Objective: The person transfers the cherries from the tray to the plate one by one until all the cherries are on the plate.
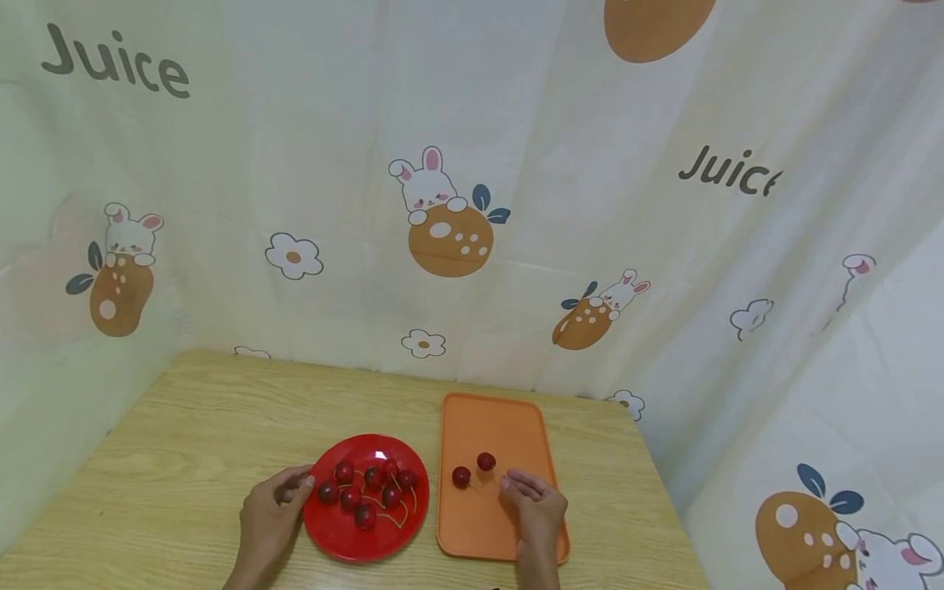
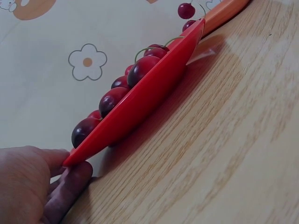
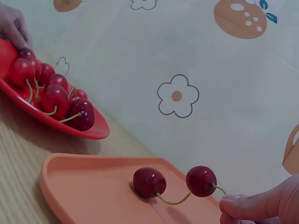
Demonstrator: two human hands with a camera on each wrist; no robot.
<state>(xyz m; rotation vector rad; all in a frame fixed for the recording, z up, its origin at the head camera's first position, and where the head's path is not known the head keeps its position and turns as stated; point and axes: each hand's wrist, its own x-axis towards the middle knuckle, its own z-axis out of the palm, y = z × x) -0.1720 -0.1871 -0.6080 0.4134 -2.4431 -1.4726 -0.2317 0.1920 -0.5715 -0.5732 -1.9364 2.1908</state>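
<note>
At its left rim, my left hand (image 1: 269, 512) pinches a red plate (image 1: 347, 547), thumb above and fingers below in the left wrist view. Several dark red cherries (image 1: 365, 516) with green stems lie heaped on the plate. Over the orange tray (image 1: 490, 422), my right hand (image 1: 538, 504) pinches the stem of one cherry (image 3: 201, 181) between thumb and fingertip. That cherry hangs just above the tray surface in the right wrist view. Another cherry (image 3: 149, 182) lies on the tray to its left, its curved stem pointing toward the held one.
Plate and tray stand side by side on a light wood-grain table (image 1: 184, 459), the tray to the right. A pale curtain (image 1: 332, 164) printed with rabbits, fruit and flowers hangs behind the table and along its sides.
</note>
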